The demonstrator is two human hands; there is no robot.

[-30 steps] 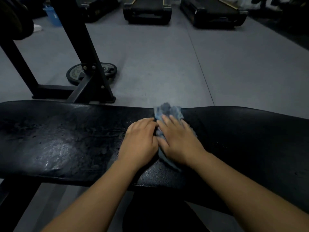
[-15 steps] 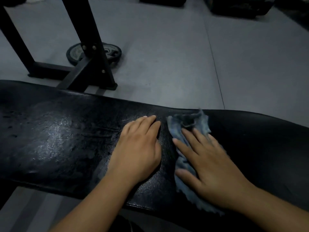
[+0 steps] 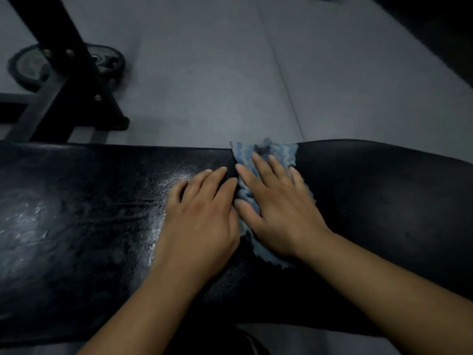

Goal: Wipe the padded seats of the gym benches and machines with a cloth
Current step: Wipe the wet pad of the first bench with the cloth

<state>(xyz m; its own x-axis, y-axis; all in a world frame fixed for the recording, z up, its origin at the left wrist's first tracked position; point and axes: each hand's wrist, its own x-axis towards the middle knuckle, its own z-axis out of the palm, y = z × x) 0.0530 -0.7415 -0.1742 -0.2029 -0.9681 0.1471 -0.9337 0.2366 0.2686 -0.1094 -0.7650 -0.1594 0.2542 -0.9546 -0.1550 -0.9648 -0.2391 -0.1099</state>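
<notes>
The cloth (image 3: 280, 152) slid back beside the flat left hand (image 3: 202, 221), under the spread right hand (image 3: 280, 210).

Blue striped cloth (image 3: 265, 153), black bench (image 3: 384, 201)

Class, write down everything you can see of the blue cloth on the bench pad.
The cloth is blue with paler wavy stripes and looks like soft, fuzzy fabric. It lies crumpled across the black bench pad, from the far edge toward the near side. The right hand presses flat on its middle, fingers spread; the left hand rests on the pad right beside its left edge.
</notes>
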